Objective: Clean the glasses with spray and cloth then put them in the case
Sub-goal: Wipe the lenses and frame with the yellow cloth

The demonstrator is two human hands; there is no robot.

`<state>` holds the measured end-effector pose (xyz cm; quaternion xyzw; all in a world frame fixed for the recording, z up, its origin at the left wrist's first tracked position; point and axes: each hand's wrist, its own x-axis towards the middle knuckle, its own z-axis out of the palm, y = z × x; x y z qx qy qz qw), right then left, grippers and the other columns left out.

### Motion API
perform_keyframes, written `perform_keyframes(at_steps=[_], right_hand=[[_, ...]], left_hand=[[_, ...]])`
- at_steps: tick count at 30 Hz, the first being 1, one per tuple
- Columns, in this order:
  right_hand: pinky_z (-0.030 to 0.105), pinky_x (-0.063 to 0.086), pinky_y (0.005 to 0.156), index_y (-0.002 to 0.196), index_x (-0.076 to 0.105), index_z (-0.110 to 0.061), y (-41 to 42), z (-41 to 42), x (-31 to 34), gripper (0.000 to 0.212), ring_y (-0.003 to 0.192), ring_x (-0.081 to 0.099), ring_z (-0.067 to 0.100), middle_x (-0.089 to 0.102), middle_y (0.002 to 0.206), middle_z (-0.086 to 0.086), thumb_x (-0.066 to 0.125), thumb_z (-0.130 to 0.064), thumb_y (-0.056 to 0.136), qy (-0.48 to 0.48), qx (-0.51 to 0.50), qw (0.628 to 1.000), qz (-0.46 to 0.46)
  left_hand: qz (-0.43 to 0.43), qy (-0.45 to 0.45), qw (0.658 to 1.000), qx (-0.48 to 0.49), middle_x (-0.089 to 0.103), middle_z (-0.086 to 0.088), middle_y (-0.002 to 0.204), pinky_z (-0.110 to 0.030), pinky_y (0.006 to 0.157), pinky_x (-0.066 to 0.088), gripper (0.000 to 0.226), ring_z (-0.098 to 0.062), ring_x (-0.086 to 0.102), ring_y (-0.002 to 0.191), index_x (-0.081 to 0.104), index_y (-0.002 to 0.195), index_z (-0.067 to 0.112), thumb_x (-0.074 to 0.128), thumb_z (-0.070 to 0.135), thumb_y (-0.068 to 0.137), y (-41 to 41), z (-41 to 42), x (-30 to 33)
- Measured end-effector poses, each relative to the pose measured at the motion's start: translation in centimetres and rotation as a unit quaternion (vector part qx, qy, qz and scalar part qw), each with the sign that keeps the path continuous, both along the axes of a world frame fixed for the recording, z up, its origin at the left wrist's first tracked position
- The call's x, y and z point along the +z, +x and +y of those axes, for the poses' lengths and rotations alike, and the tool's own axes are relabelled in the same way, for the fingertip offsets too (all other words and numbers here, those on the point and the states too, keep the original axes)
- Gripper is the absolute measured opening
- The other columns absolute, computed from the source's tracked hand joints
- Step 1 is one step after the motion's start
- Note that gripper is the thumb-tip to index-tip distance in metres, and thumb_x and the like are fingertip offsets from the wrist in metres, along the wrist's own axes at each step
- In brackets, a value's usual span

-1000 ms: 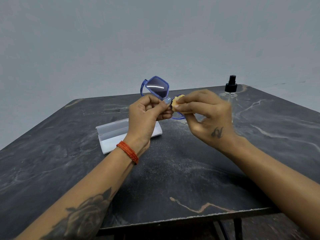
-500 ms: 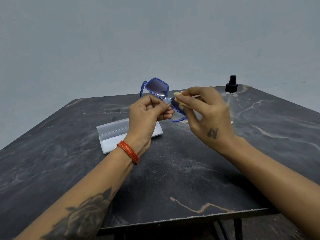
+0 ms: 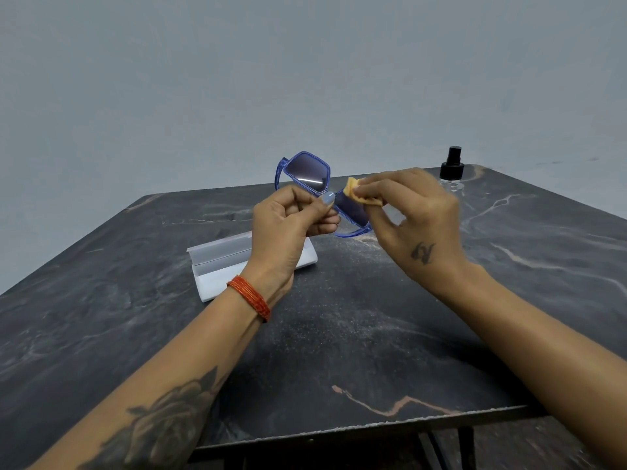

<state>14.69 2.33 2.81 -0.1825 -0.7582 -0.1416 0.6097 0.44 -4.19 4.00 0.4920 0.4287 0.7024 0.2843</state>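
Blue-framed glasses with dark lenses are held up above the table, tilted down to the right. My left hand pinches them at the bridge. My right hand pinches a small orange cloth against the upper part of the right lens. The white glasses case lies open on the table behind my left wrist, partly hidden by it. A clear spray bottle with a black cap stands at the far right of the table.
The dark marble-patterned table has its front edge close to me and its right edge past the bottle. A plain grey wall rises behind it.
My right hand has slid the cloth upward along the right lens, uncovering the lower part of that lens. My left hand and the glasses have stayed nearly still.
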Motion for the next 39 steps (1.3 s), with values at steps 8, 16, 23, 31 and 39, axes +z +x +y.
perform_keyframes(at_steps=[8,16,23,31,39], right_hand=[[0.025,0.045,0.071,0.085,0.072,-0.005,-0.19,-0.34,-0.07,0.009,0.080,0.063,0.025,0.071,0.089,0.004,0.068,-0.001,0.078,-0.015,-0.006,1.000,-0.021],[0.028,0.047,0.069,0.084,0.072,-0.003,-0.56,-0.55,-0.20,0.007,0.076,0.062,0.026,0.072,0.089,0.005,0.072,0.000,0.078,0.019,0.044,0.998,-0.040],[0.023,0.043,0.072,0.082,0.072,-0.003,0.01,0.07,-0.07,0.011,0.077,0.064,0.027,0.072,0.087,0.006,0.071,0.004,0.074,-0.006,-0.016,1.000,0.001],[0.026,0.049,0.073,0.084,0.073,-0.003,-0.41,-0.49,-0.37,0.005,0.080,0.064,0.024,0.072,0.093,0.005,0.073,-0.001,0.079,0.032,0.053,0.998,-0.031],[0.023,0.045,0.074,0.084,0.073,-0.003,0.04,0.17,-0.35,0.017,0.079,0.065,0.027,0.072,0.090,0.008,0.072,0.009,0.073,0.010,-0.003,1.000,0.016]], left_hand=[[0.001,0.003,1.000,0.002,0.065,-0.003,0.056,-0.019,0.056,0.053,0.015,-0.012,0.065,0.054,0.056,0.069,0.002,0.061,-0.003,0.082,0.04,0.02,-0.09],[0.014,0.005,1.000,0.006,0.067,0.000,0.056,-0.020,0.056,0.053,0.013,-0.012,0.065,0.054,0.056,0.071,0.000,0.060,-0.004,0.082,0.12,0.00,-0.08],[0.002,0.003,1.000,0.000,0.066,-0.002,0.056,-0.020,0.056,0.053,0.016,-0.013,0.065,0.055,0.056,0.069,0.002,0.060,-0.005,0.082,0.06,0.20,-0.17],[0.009,0.011,1.000,0.002,0.067,-0.001,0.056,-0.020,0.056,0.053,0.012,-0.013,0.065,0.055,0.057,0.071,0.000,0.061,-0.003,0.082,0.10,0.16,-0.22],[0.000,0.009,1.000,-0.002,0.065,-0.001,0.054,-0.020,0.056,0.053,0.016,-0.012,0.065,0.054,0.055,0.069,0.003,0.061,-0.005,0.081,0.15,0.06,-0.22]])
